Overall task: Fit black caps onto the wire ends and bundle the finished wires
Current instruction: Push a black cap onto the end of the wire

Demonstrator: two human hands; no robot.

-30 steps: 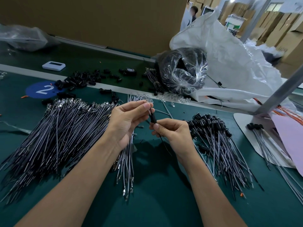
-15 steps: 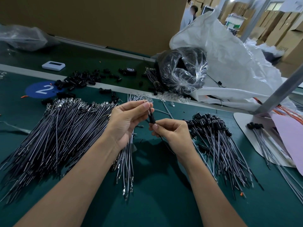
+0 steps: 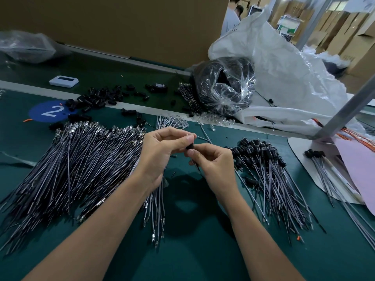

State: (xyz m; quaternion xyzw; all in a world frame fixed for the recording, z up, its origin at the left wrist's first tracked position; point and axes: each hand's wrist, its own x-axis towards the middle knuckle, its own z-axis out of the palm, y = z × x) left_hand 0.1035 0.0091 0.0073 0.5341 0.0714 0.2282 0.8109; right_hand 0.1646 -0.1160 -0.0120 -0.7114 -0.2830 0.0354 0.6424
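My left hand (image 3: 162, 151) and my right hand (image 3: 213, 161) meet above the green mat. Between their fingertips sits a small black cap (image 3: 190, 147) on a wire end, and both hands pinch it. A small bunch of uncapped wires (image 3: 156, 209) hangs down from my left palm. A large pile of uncapped wires (image 3: 67, 165) lies to the left. To the right lies a pile of capped wires (image 3: 269, 171), black caps at its far end. Loose black caps (image 3: 97, 98) are scattered at the back.
A clear bag of black parts (image 3: 225, 86) leans on a big white sack (image 3: 288, 78) at the back right. A white device (image 3: 64, 81) and a blue "2" sticker (image 3: 50, 111) lie back left. A grey post (image 3: 349, 110) slants at right, over white card (image 3: 300, 147) with capped wires.
My hands have closed in on each other, and the cap has slid further between my fingertips. The piles have not moved.
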